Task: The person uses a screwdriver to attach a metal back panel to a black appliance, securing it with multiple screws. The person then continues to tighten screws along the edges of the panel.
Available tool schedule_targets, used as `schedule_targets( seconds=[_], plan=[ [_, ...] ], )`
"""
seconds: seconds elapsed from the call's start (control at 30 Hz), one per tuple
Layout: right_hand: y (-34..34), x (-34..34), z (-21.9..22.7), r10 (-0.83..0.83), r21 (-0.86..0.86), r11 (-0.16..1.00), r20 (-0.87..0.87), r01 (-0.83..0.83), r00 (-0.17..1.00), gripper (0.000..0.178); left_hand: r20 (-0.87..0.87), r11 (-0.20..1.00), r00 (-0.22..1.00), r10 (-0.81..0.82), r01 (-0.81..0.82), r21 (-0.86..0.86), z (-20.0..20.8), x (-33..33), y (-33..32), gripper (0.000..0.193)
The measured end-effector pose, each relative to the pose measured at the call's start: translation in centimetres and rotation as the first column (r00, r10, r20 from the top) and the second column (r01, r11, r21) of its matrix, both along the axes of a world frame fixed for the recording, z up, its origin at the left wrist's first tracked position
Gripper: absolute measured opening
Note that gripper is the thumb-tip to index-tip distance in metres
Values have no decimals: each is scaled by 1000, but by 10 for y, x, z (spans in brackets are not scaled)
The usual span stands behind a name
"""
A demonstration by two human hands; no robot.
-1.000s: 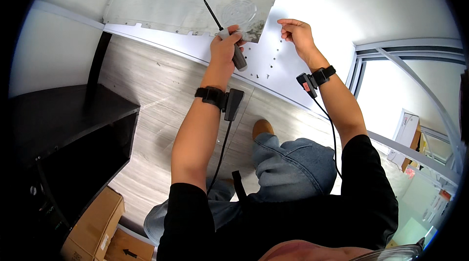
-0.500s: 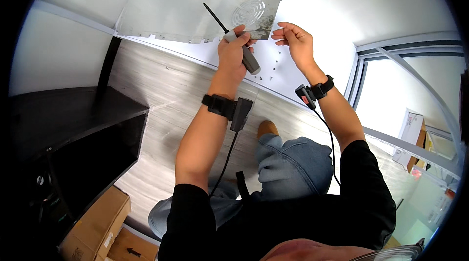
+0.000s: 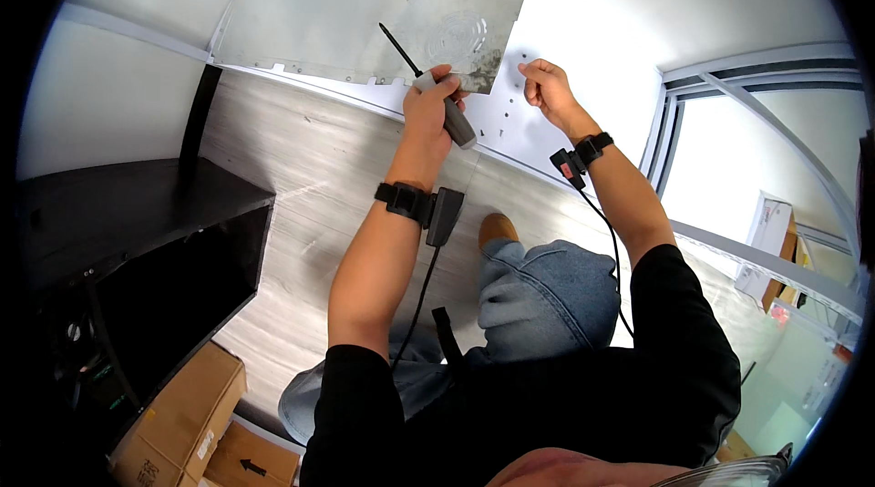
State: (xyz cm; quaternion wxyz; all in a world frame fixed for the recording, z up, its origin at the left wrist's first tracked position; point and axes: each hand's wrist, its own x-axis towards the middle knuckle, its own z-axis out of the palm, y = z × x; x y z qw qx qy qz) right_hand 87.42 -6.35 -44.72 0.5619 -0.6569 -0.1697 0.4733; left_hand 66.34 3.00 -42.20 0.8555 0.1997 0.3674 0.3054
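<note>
Hands (image 3: pixel 426 113) apart (screwdriver (image 3: pixel 459 126) in left)

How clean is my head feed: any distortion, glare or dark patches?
Head view: fisheye bends the pale rail at right; the white tabletop near the right hand looks washed out; the black cabinet has a deeply shadowed interior; the screwdriver reads clearly, but small bits are too tiny to identify.
</note>
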Motion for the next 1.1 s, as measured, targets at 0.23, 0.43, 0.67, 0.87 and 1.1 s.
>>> schedule_targets(
  seconds=[0.23,0.43,0.67,0.87,1.1],
  plan=[
    [6,-19,7,168,64,982,132,-178,977,20,-15,1000,1000,-17,17,-11,-1,6,-4,24],
    [17,-24,28,244,159,955,59,-250,968,20,-17,1000,1000,-12,12,0,12,8,0,24],
    [18,-56,79,142,252,960,-50,-125,989,24,-18,998,999,-29,30,51,10,13,2,24],
    [31,-82,103,-14,186,982,172,-19,985,17,49,996,999,-14,10,84,24,18,-3,27],
    [53,-67,165,39,219,970,283,-104,958,14,106,987,987,-119,106,119,93,-29,11,24]
  ],
)
